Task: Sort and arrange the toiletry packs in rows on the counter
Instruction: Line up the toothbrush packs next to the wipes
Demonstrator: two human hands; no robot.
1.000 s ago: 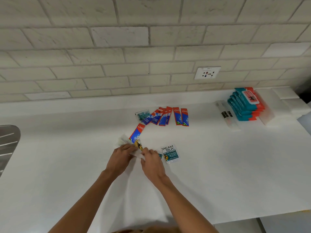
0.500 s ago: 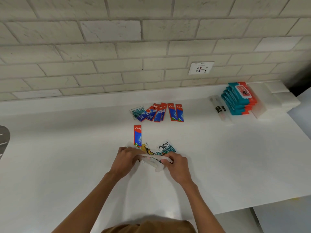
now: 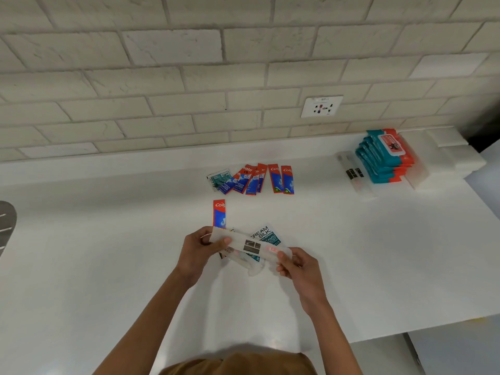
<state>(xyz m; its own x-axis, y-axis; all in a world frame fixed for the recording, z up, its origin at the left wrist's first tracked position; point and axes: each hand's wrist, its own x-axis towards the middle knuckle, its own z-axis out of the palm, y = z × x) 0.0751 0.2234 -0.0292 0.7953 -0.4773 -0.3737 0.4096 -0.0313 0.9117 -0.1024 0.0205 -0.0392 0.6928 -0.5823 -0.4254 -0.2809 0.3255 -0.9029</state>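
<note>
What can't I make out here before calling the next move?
Head view only:
Loose sachets under the clear pack, which the left hand and right hand hold: count hidden.
Cream Silk sachet: lower part covered by that pack.
Clear pack's dark label: too blurred to read.
Grey metal thing: cut by the left edge.

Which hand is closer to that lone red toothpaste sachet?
Left. The left hand is just below the sachet; the right hand is farther off, down to its right. Both hold a clear pack.
</note>
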